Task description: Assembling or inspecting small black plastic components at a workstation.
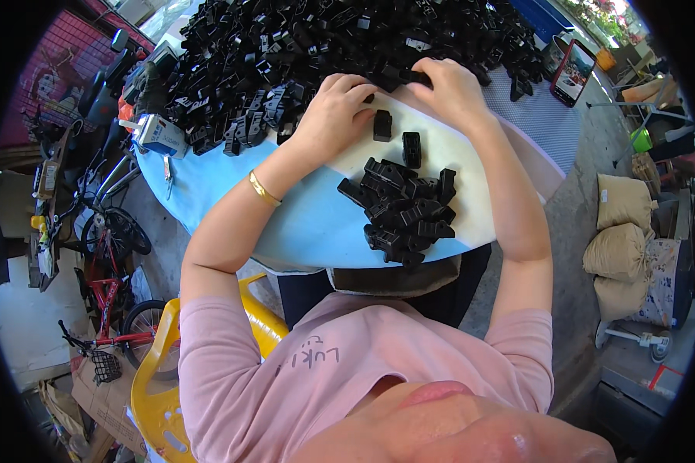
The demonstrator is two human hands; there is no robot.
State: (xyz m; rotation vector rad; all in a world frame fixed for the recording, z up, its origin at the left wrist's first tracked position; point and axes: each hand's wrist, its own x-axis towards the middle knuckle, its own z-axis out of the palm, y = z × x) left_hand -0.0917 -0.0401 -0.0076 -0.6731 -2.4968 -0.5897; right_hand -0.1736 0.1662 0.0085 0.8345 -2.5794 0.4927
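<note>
A large heap of small black plastic parts [309, 46] covers the far side of the table. My left hand [334, 113] is at the heap's near edge, its fingers curled round a black part that shows only as a small dark bit at the fingertips. Just to the right, my right hand [449, 91] pinches another black plastic part [417, 77] between thumb and fingers. Two single parts, a black block [382, 125] and a ridged black piece [411, 150], lie on the cloth between my forearms. Closer to me sits a smaller pile of black parts [401, 204].
A light blue and cream cloth [301, 208] covers the rounded table. On the left are a blue-white carton [160, 135] and a small metal tool [168, 170]. A phone [573, 73] stands at the far right. A yellow chair [150, 386], red bicycle [108, 301] and tan sacks [618, 251] surround the table.
</note>
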